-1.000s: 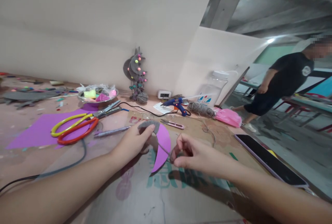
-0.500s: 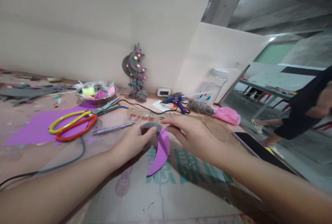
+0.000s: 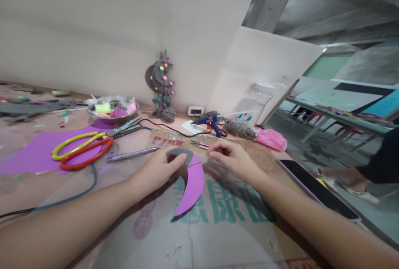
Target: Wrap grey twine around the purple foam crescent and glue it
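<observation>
A purple crescent (image 3: 195,182) has grey yarn (image 3: 180,151) wound round its upper end. My left hand (image 3: 166,165) pinches that wrapped end between thumb and fingers. To the right of the crescent, my right hand (image 3: 229,155) is closed, thumb and fingertips together. A thin strand seems to run from the crescent toward it, too faint to follow clearly. Small snips (image 3: 199,145) lie just beyond the right fingertips. Beneath both hands is a plastic-covered cardboard sheet (image 3: 156,235) with green printed characters.
Scissors (image 3: 84,146) rest on purple sheet at the left, near a pen (image 3: 132,154) and a bowl (image 3: 114,117). Behind are a hanging crescent ornament (image 3: 162,78), a glue gun (image 3: 212,124), a yarn skein (image 3: 239,129) and a bottle (image 3: 254,103). A phone (image 3: 318,188) lies right; beyond, a person's feet (image 3: 352,184).
My right hand has moved right, away from the crescent, and its fingers have curled in. The snips now show. The person at the right has shifted farther right.
</observation>
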`<state>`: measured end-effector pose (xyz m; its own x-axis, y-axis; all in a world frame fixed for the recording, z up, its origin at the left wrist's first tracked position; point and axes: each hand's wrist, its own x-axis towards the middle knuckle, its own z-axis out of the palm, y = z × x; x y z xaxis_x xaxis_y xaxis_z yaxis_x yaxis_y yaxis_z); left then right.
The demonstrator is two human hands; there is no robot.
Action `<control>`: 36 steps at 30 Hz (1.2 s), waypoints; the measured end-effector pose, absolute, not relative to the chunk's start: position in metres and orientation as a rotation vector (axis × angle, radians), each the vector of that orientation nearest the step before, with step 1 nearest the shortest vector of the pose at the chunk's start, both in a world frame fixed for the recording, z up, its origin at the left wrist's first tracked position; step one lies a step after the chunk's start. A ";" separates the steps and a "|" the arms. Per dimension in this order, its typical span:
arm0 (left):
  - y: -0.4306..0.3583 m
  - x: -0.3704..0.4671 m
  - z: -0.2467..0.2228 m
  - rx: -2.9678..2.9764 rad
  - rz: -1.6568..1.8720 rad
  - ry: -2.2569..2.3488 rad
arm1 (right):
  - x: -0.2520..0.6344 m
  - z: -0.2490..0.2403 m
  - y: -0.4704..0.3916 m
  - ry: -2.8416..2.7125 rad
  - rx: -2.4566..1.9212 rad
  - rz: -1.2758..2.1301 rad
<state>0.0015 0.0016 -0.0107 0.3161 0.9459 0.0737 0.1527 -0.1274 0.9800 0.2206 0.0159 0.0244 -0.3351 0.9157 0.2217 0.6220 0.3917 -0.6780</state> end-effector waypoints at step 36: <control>-0.005 0.000 0.005 1.854 0.737 0.871 | 0.205 0.005 0.007 -1.994 -1.266 0.488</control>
